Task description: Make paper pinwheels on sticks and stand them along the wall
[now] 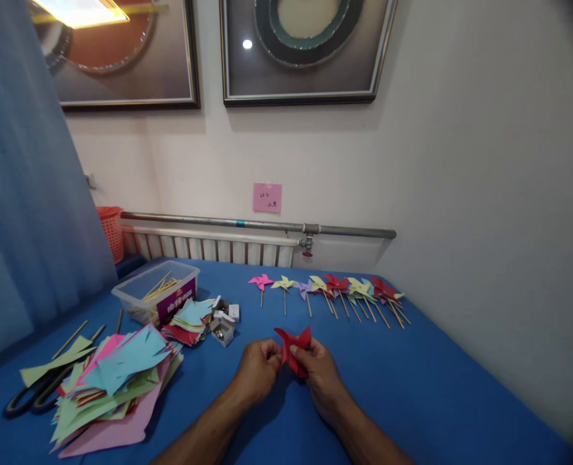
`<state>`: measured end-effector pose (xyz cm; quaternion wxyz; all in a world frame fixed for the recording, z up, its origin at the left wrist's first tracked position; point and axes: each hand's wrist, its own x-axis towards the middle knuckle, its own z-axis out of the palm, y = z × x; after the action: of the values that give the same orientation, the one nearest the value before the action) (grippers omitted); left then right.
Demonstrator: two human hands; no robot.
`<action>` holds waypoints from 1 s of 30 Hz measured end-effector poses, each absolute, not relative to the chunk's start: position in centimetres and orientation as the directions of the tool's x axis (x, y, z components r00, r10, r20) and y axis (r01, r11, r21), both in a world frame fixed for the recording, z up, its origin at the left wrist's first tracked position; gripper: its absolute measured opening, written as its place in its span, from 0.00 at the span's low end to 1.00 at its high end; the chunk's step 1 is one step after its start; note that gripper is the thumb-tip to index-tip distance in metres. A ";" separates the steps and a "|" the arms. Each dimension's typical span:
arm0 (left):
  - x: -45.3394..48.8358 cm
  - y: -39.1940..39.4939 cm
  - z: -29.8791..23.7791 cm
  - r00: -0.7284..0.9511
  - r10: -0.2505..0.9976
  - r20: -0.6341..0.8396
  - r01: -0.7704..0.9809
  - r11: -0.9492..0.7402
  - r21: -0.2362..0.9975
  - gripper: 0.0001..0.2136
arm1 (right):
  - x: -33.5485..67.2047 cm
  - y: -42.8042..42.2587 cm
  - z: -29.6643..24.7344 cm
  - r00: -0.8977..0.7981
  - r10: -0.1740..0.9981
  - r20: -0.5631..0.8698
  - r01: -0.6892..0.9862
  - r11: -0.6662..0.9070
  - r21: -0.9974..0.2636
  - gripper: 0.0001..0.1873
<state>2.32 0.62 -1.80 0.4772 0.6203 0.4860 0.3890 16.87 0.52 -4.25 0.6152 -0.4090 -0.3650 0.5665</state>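
Note:
Both hands meet over the blue table [412, 387] and pinch a folded red paper pinwheel [293, 349]. My left hand [257, 368] grips its left side with closed fingers. My right hand [318, 371] holds its right and lower part, thumb pressed on the paper. No stick shows on this red piece. Beyond the hands lies a row of finished paper pinwheels on wooden sticks [334, 294], in pink, yellow, red and green.
To the left lie a pile of cut coloured paper [116, 381], black scissors [34, 394], a smaller paper stack [189, 320], small white boxes [223, 323], loose sticks and a clear tub of sticks [157, 294]. A radiator, a pipe and a white wall stand behind.

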 end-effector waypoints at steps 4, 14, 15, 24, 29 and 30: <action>2.3 0.5 -1.7 0.223 0.974 0.039 0.245 -0.095 0.965 0.06 | 17.0 0.6 -4.6 0.082 0.997 -0.002 -0.369 0.028 -0.929 0.22; 2.3 0.4 -1.5 0.221 0.975 0.037 0.243 -0.092 0.966 0.05 | 17.2 1.0 -5.1 0.082 0.997 -0.001 -0.349 0.028 -0.937 0.25; 2.3 0.4 -1.5 0.221 0.975 0.039 0.234 -0.091 0.968 0.05 | 17.2 1.0 -5.1 0.081 0.997 0.000 -0.346 0.028 -0.938 0.25; 2.3 0.5 -1.7 0.209 0.976 0.053 0.244 -0.105 0.964 0.05 | 17.3 1.0 -5.2 0.075 0.997 -0.022 -0.351 0.006 -0.936 0.25; 2.3 0.4 -1.6 0.210 0.976 0.053 0.246 -0.105 0.964 0.05 | 17.3 1.1 -5.2 0.083 0.996 -0.026 -0.329 0.003 -0.944 0.24; 2.4 0.4 -1.6 0.210 0.976 0.054 0.245 -0.106 0.964 0.05 | 17.3 1.0 -5.1 0.086 0.996 -0.025 -0.327 0.005 -0.945 0.24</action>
<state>2.36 0.36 -1.60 0.4589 0.6282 0.4861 0.3982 17.29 1.04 -5.14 0.5951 -0.4346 -0.3850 0.5556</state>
